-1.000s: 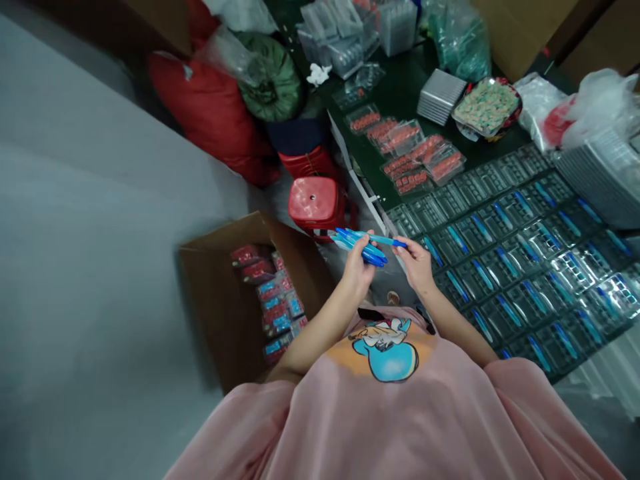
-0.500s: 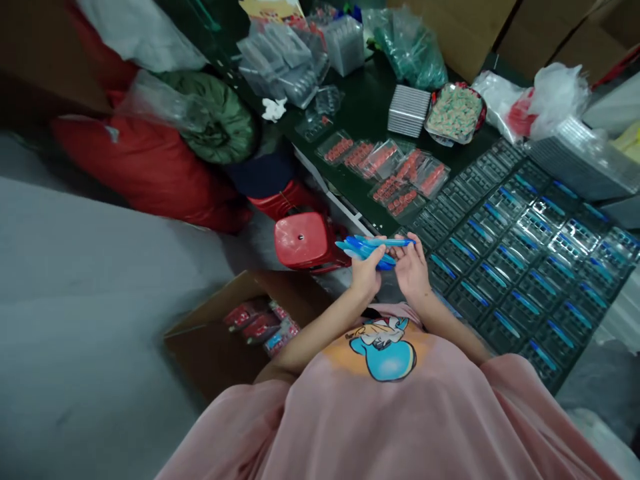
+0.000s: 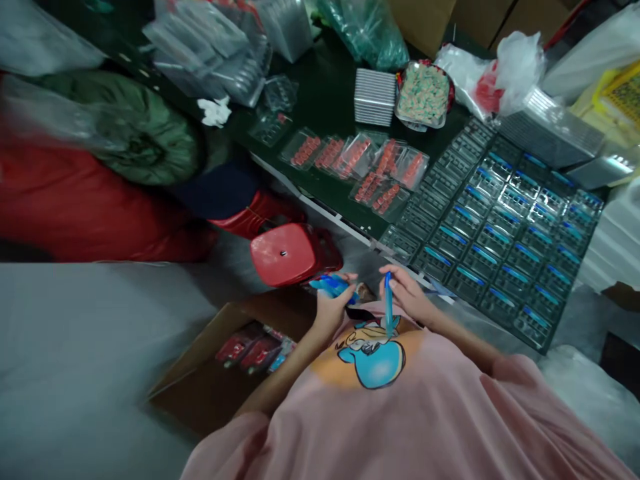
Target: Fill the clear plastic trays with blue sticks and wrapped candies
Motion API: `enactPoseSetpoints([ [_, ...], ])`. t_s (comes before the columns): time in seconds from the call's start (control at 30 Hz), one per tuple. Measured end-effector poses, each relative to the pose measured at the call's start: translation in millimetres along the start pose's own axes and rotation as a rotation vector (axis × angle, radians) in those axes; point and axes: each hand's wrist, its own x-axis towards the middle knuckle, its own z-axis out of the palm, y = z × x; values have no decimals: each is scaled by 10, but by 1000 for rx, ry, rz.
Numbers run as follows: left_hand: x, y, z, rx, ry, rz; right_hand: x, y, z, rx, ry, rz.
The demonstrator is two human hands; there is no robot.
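Holding pens in both hands, close to the front of the pink shirt point(image 3: 400, 413). Left hand point(image 3: 331, 303): grip closed around a bundle of blue pens point(image 3: 331, 285) (light and dark blue mixed, count unclear). Right hand point(image 3: 407, 295): fingers pinch a single blue pen point(image 3: 389, 310) near its dark blue end, the lighter length pointing down toward the wearer, over the shirt print as seen from above. Hands are apart, both just off the near edge of the dark green surface point(image 3: 330, 90).

On the surface, right side: clear trays point(image 3: 505, 240) in tight rows, many with one blue pen each (glare on some). Left of these, packs of red pieces point(image 3: 363, 160) lie loosely grouped, some overlapping. Behind the packs, a ridged stack point(image 3: 374, 97) is right beside a container of pale green and pink bits point(image 3: 424, 97). Green plastic bag point(image 3: 367, 33) sits behind both; stacked clear packaging point(image 3: 215, 50) farther left, crumpled white tissue point(image 3: 215, 112) near it.

Below, left of the surface: red stool point(image 3: 284, 255) near the left hand, open cardboard box point(image 3: 200, 380) on the floor with red and blue packages point(image 3: 257, 353) inside, large red sack point(image 3: 95, 200) beside a green bundle point(image 3: 135, 130).
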Motion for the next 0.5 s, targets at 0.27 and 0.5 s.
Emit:
enactPoseSetpoints([
  [0.27, 39, -97, 50, -93, 27, -163, -271, 98, 55, -1, -189, 82],
  [0.5, 200, -238, 189, -217, 23, -302, -152, 95, -250, -109, -69, -12],
])
